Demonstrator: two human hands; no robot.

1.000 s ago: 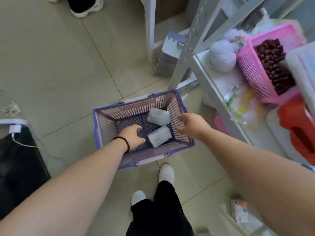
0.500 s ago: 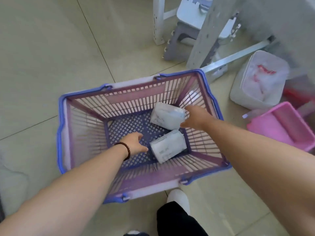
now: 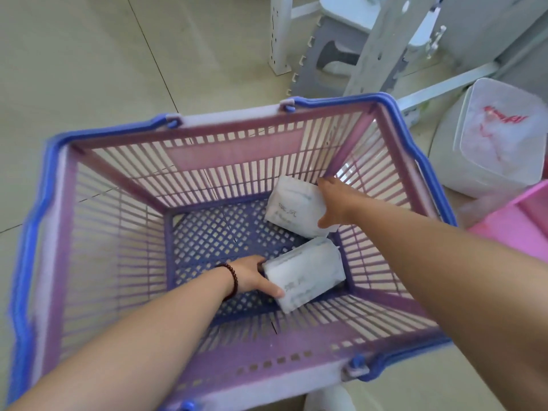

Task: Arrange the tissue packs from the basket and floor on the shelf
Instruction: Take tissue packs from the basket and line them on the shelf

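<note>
Both bare arms reach down into the basket (image 3: 207, 155), a purple slatted one with blue handles standing on the tiled floor. At the basket's near side, the left hand (image 3: 252, 277), a dark bead bracelet (image 3: 232, 280) on its wrist, lies low on the mesh bottom, thumb over the near end of a white tissue pack (image 3: 305, 274) and fingers tucked behind it, closed on it. Farther in, by the basket's far right corner, the right hand (image 3: 335, 203) spreads over the edge of a second tissue pack (image 3: 292, 206), thumb and fingers clamped across it. Print on both packs is too blurred to read. Beyond the basket stand a grey step stool (image 3: 326, 54) and a white shelf post (image 3: 382, 43), both cut off at the top.
</note>
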